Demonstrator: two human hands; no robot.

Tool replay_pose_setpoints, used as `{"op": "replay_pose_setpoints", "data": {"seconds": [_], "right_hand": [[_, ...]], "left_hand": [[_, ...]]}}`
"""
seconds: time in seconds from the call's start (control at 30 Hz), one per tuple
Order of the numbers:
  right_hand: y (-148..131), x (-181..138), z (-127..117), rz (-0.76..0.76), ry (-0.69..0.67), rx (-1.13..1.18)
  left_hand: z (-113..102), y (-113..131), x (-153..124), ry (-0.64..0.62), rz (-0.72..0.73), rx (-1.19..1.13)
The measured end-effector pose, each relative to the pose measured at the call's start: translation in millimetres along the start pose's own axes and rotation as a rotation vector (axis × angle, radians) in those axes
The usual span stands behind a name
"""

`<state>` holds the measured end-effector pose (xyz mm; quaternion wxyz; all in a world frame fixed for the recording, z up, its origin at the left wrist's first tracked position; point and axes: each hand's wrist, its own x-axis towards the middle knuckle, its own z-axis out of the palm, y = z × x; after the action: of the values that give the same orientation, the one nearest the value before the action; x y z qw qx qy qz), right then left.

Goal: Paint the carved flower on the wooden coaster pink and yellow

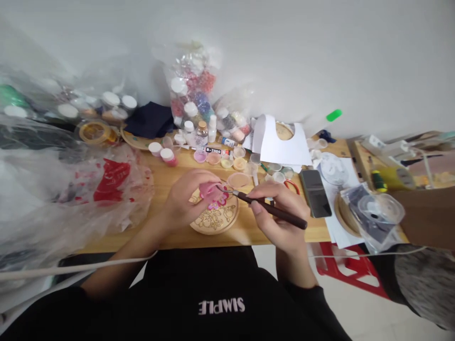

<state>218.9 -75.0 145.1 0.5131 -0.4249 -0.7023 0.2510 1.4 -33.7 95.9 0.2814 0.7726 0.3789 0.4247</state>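
Dark-handled tool (270,208), tip seemingly pointing left.

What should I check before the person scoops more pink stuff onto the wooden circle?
1. Left hand holds the small pink cup over the disc: ok.
2. Right hand grips the dark-handled tool: ok.
3. Tool's metal tip reaches the pink cup: ok, it sits at the cup's rim.
4. Wooden disc lies flat on the table: ok.
5. How much pink stuff is left in the cup: cannot tell, the fingers hide it.
6. Phone lies apart from the right hand: ok.
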Motion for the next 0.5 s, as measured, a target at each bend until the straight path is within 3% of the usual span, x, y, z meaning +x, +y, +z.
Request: {"op": "replay_pose_setpoints", "data": {"seconds": [0.1,0.23,0.5], "right_hand": [[-10,12,-7,-0.028,-0.024,-0.018],[-5,15,-10,0.053,-0.028,0.048],[35,6,9,0.457,0.081,0.498]], "left_hand": [[-11,8,7,-0.042,0.091,0.068],[-16,9,13,-0.061,0.209,0.148],[-7,5,14,-0.103,0.056,0.170]]}}
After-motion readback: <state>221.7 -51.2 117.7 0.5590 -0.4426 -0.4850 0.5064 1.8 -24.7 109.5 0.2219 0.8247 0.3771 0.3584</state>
